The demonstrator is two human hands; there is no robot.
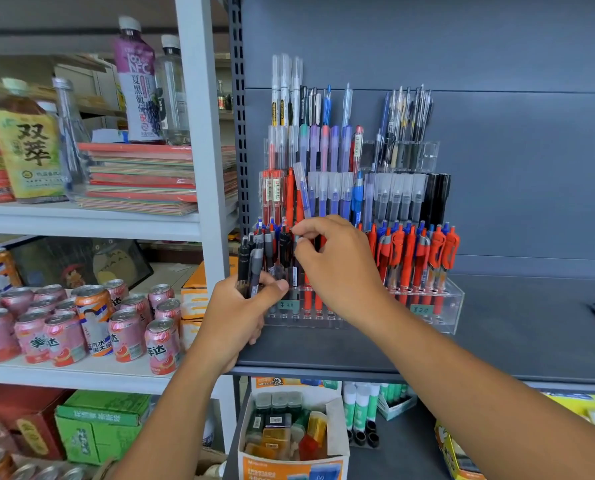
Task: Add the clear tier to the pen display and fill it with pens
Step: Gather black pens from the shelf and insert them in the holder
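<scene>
Black pens (250, 263) gripped in left hand (239, 315); right hand (337, 268) pinches a pen (294, 270) at clear tier (457, 306).

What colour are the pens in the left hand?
The bundled plastic pens are black and grey; head view.

Seen from a head-worn camera, the person's left hand (240, 306) and right hand (337, 268) were bare, uncovered skin running all the way to the frame's lower edge. A short thumbnail (283, 285) showed on the left hand. The right forearm (479, 386) looked the broader of the two, the left forearm (171, 410) slimmer in the wide-angle view.
</scene>
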